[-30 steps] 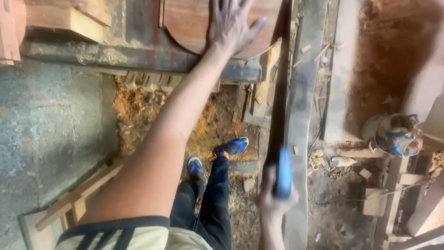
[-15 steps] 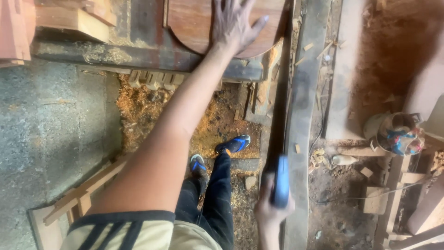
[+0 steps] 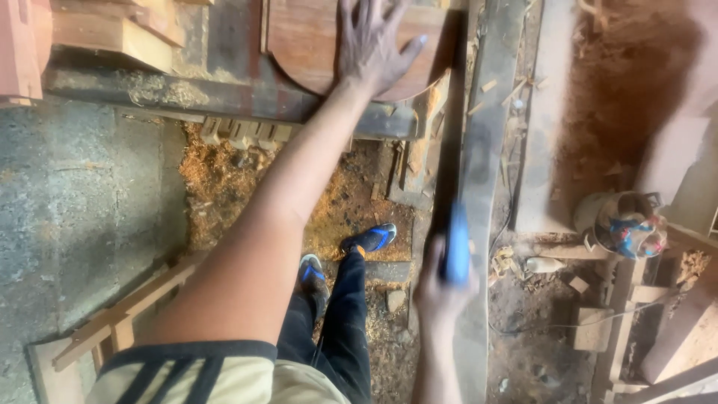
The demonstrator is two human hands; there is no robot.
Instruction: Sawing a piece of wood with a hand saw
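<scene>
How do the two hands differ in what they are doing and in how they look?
The left hand lies flat, fingers spread, on the rounded board; the right hand is closed around the saw's blue handle. The left hand is far up on the bench with the arm stretched out; the right hand is near the body. The left hand looks sharp, the right hand blurred. Both are bare.

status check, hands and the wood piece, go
Left hand flat on rounded wood panel. Right hand grips blue-handled saw, blade blurred at the panel's right edge. Nothing in the way.
</scene>
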